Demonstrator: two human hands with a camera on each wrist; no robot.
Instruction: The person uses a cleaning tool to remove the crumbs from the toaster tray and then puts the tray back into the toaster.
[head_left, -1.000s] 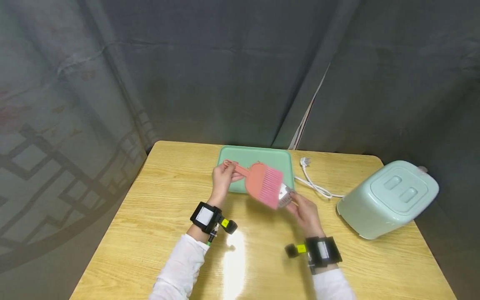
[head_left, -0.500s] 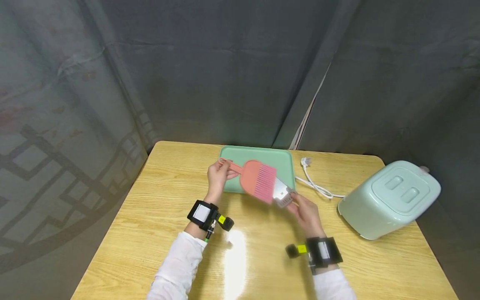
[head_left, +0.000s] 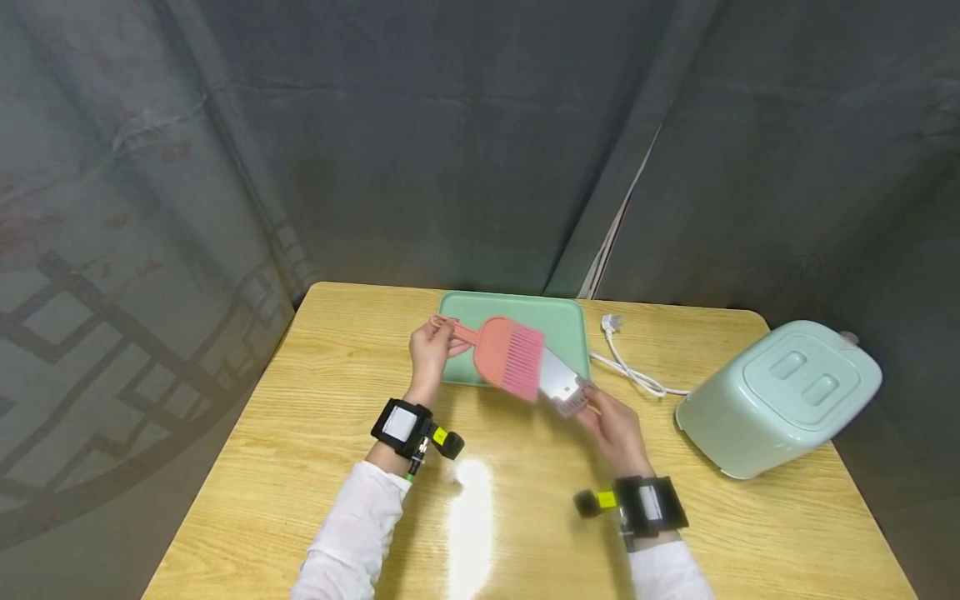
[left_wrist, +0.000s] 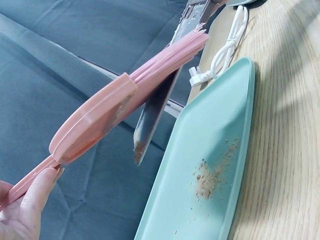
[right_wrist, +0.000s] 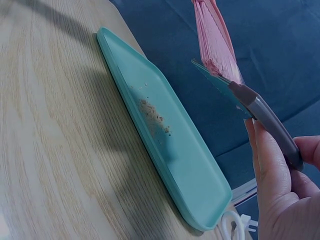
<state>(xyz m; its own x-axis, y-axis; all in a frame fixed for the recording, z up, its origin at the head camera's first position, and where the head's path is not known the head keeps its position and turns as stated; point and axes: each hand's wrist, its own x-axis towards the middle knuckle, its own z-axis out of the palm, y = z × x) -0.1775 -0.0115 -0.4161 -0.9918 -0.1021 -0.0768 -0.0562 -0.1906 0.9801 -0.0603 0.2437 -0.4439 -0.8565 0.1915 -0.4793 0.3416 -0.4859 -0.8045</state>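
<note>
In the head view my left hand grips the handle of a pink hand brush. Its bristles lie over the left part of a flat metal crumb tray. My right hand pinches that crumb tray by its grey end, thumb on one side and fingers on the other. Both things are held in the air, tilted, above a mint-green tray. Brown crumbs lie scattered in the green tray, and a few cling to the metal tip of the crumb tray.
A mint-green toaster with a lid on top stands at the right of the wooden table. Its white cord and plug lie beside the green tray. A grey curtain hangs behind the table.
The brush has moved left and slightly up along the crumb tray, so more bare metal shows. My left hand has shifted the same way; my right hand has barely moved.
</note>
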